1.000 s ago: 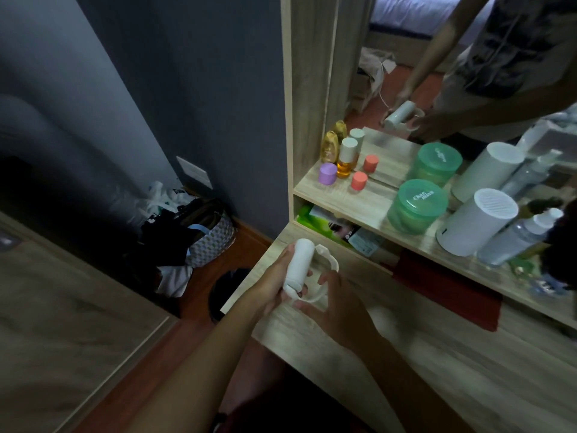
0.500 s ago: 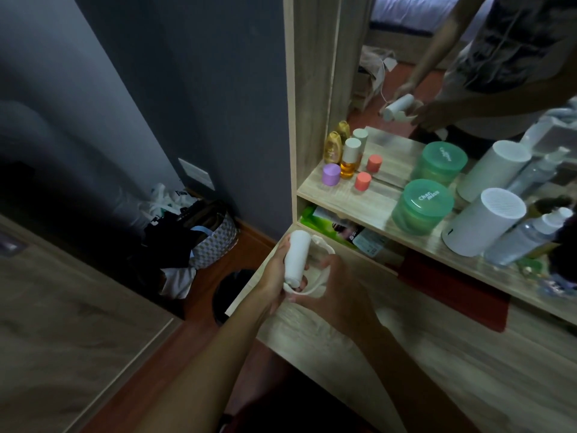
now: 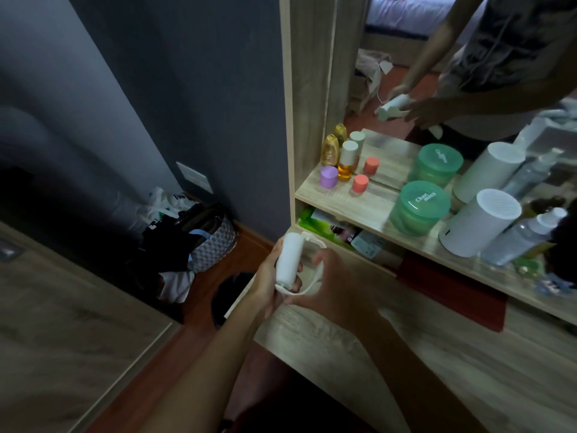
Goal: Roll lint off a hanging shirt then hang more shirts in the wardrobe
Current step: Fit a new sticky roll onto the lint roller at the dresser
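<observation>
1. Your left hand (image 3: 270, 276) is wrapped round the white lint roller (image 3: 288, 259) at lower centre of the frame, fingers curled about its cylinder, which stands nearly upright over the near edge of the counter (image 3: 406, 370).
2. Your right hand (image 3: 337, 285) sits just right of the roller, fingers bent round the white curved handle or cover piece (image 3: 315, 276) that loops out from the roller's lower end; the blur makes it hard to tell how firmly it grips.
3. In the mirror (image 3: 437, 73) at upper right you can see the same two hands and roller reflected.
4. On the shelf (image 3: 359, 207) at centre right, count one green round tub (image 3: 420, 207) with "Char miss" on its lid, one white cylinder with a perforated top (image 3: 480, 221), and one clear bottle with a white cap (image 3: 524, 239).
5. Further left on that shelf stand one purple-capped jar (image 3: 328, 177), one red-capped jar (image 3: 360, 183), one amber bottle with a white cap (image 3: 347, 160) and one yellow bottle (image 3: 330, 150); no other writing is readable.
6. Under the shelf lies a green packet (image 3: 312, 225).
7. On the floor at centre left sits a patterned bag (image 3: 215, 242) beside a dark round bin (image 3: 229, 295).
</observation>
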